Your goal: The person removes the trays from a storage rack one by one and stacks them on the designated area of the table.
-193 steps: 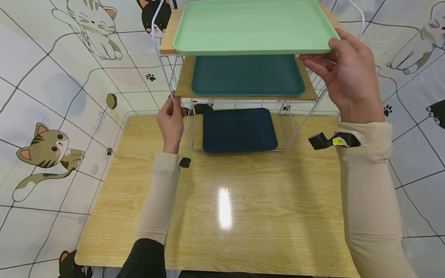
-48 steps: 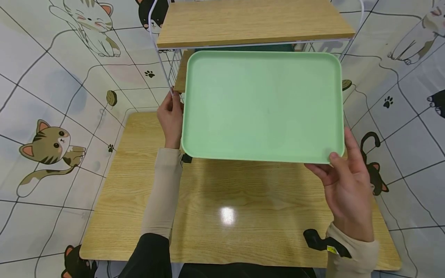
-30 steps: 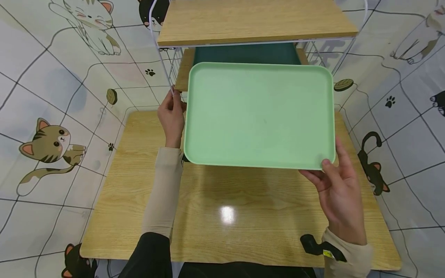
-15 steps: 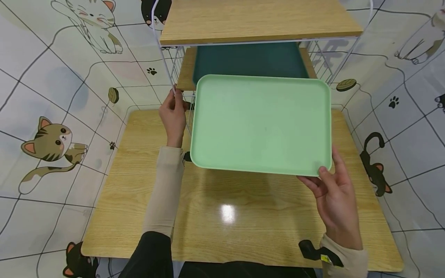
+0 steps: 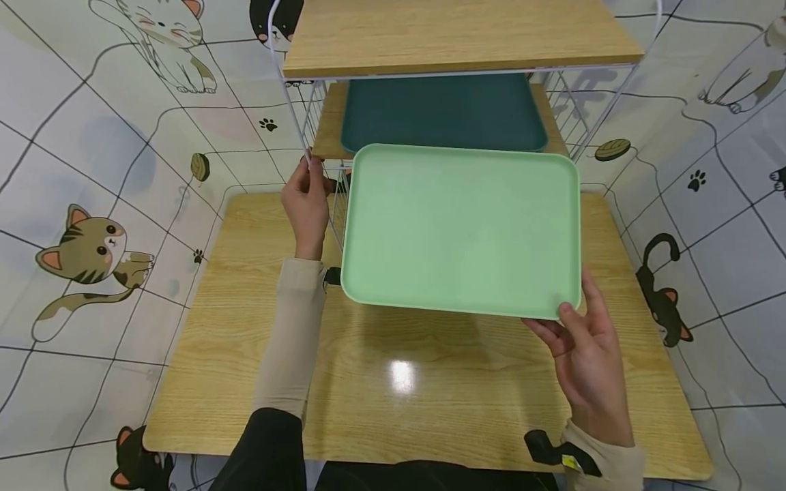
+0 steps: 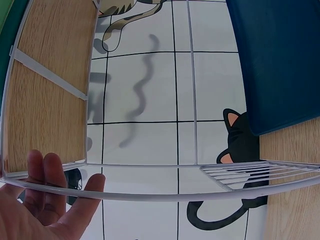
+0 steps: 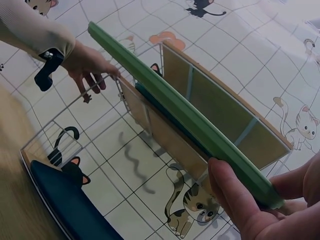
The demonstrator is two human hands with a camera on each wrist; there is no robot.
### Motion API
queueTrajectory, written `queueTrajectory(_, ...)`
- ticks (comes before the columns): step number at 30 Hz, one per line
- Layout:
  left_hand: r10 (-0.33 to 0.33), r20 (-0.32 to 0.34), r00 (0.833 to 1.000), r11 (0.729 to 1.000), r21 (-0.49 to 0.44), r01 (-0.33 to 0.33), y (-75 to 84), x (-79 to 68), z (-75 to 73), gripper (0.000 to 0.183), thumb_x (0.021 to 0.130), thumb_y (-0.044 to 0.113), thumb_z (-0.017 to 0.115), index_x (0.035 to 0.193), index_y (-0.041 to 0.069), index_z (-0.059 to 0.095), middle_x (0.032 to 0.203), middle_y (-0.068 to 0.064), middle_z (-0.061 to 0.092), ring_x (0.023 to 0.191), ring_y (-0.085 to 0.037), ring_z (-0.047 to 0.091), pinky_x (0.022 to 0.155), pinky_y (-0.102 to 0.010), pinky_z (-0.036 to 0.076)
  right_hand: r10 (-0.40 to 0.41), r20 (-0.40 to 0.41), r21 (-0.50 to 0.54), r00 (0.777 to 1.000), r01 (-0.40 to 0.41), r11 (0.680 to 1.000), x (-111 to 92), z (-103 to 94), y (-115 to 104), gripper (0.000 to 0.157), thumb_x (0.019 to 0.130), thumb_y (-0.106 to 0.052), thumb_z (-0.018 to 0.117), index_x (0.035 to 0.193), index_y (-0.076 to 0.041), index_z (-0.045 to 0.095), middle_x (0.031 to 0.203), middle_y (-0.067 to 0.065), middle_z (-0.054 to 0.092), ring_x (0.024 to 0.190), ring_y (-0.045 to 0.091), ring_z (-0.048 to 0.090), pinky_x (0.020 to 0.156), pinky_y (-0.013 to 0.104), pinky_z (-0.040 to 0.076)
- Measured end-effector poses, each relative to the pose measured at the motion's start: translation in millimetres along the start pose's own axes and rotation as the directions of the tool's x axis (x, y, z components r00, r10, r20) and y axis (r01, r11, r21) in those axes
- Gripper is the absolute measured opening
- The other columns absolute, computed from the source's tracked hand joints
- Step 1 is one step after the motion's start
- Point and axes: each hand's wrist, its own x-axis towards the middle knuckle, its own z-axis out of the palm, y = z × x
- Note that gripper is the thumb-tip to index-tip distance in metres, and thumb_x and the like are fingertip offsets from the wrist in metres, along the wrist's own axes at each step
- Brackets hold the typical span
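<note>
My right hand (image 5: 591,368) pinches a light green rectangular tray (image 5: 460,232) at its near right corner, thumb on top and fingers beneath. The tray hangs over the table, a little tilted, in front of a white wire rack (image 5: 604,112) with wooden shelves. My left hand (image 5: 305,208) grips the rack's left wire post beside the middle shelf; the left wrist view shows thumb and fingers about the wire. On that middle shelf lies a dark teal tray (image 5: 445,112). A navy tray (image 6: 290,60) rests on the bottom level, hidden behind the green tray in the head view.
The rack's bare wooden top shelf (image 5: 460,34) stands above the teal tray. Under everything is a wooden table (image 5: 430,409), with white tiled walls (image 5: 80,382) bearing cat drawings on both sides and behind.
My right hand has drawn the green tray off the top shelf, then lowered it and shifted it slightly left, uncovering more of the teal tray. My left hand stays on the post.
</note>
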Motion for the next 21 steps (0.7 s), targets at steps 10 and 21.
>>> queueTrajectory(10,-0.024,0.007,1.000,1.000,-0.014,0.024,-3.6,0.8,-1.0,0.023,0.106,0.013,0.055,0.102,0.000,0.075,0.062,-0.013,0.056,0.058,-0.005,0.053,0.064,-0.023,0.043,0.048,-0.085,-0.087,0.995,-0.056,0.995,-10.0,-1.2,6.4,0.057,0.111,-0.002,0.032,0.164,-0.015,0.020,0.149,0.018,0.039,0.106,0.026,0.073,0.089,0.033,0.057)
queueTrajectory(21,-0.011,0.006,1.000,1.000,-0.013,0.011,-2.2,0.7,-0.9,0.024,0.106,0.012,0.056,0.104,-0.003,0.074,0.060,0.003,0.055,0.060,-0.015,0.054,0.064,-0.022,0.043,0.076,-0.096,-0.090,0.992,-0.085,0.992,-13.9,-6.6,15.3,0.058,0.111,-0.002,0.033,0.165,-0.016,0.017,0.146,0.014,0.044,0.111,0.024,0.071,0.088,0.033,0.057)
